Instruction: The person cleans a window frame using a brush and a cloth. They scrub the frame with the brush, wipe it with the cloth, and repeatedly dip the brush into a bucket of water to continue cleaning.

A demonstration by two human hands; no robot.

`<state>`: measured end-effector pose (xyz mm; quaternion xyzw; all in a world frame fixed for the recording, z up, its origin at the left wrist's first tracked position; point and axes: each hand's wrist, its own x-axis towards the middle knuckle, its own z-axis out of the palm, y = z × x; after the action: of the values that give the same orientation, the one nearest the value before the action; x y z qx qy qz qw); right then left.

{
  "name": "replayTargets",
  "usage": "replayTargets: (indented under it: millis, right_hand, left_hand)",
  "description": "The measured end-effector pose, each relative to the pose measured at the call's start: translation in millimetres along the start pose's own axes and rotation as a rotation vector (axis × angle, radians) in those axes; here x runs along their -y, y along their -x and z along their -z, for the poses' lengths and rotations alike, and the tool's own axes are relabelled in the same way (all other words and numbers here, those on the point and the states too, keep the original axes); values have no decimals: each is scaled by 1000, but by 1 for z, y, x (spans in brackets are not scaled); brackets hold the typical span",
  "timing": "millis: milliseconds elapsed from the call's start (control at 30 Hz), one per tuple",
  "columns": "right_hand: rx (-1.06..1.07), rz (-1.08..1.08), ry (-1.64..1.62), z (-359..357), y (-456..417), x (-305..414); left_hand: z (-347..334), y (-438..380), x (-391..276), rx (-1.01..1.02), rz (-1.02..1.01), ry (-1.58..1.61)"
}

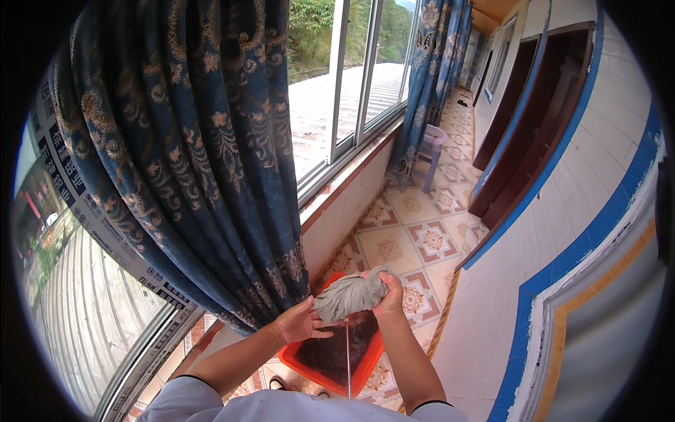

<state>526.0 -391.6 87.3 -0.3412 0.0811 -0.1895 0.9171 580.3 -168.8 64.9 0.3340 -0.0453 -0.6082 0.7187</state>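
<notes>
A bunched, twisted grey cloth (352, 295) is held up in front of me. My right hand (389, 295) grips its right end. My left hand (300, 322) is at the cloth's left end with its fingers spread, seemingly only touching it. Below the cloth, an orange-red plastic basin (364, 381) stands on the tiled floor with dark contents. A thin shiny streak (348, 358) runs down from beneath the cloth across the basin; whether it is water or a rod I cannot tell.
Dark blue patterned curtains (221, 158) hang close on my left, beside a sliding window (364, 79). Farther along the tiled corridor floor (390, 248), a pink basket-like container (434, 135) sits on a purple stool (430, 163). Dark red doorways (548, 116) line the white right wall (575, 200).
</notes>
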Motion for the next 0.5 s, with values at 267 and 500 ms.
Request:
replayTargets:
  millis: [267, 500]
  right_hand:
    - [14, 129, -162, -32, 12, -4]
    - [3, -299, -348, 14, 12, 2]
  left_hand:
    - [-59, -33, -29, -214, -626, 136]
    - [-101, -24, -5, -376, -1258, -1081]
